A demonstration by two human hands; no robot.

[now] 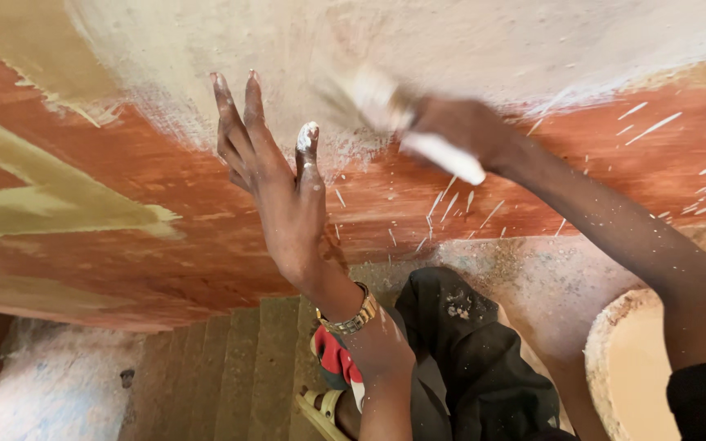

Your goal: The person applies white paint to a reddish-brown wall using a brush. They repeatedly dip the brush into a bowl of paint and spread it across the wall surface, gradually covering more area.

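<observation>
- You are pressing your left hand (275,175) flat against the wall (165,212), fingers stretched wide open and holding nothing; pale paint is coating the tip of one finger.
- Your right hand (459,131) is closing around the white handle of a paintbrush (406,122), just to the right of the left hand and at about the same height on the wall.
- The paintbrush is blurring, so you cannot make out its bristles clearly; they are smearing into the whitish patch on the wall.
- Where the brush is meeting the wall, the reddish-brown surface is giving way to a cream coat; white splatter is speckling the red band below and to the right of the brush.
- A gold-coloured wristwatch (351,317) is sitting on your left wrist, below the wall's lower edge.
- Dark trousers (467,351) are showing under your arms, partly hidden by both forearms.
- A round bucket of pale paint (627,367) is sitting at the lower right, with your right arm and the picture's edge cutting it off.
</observation>
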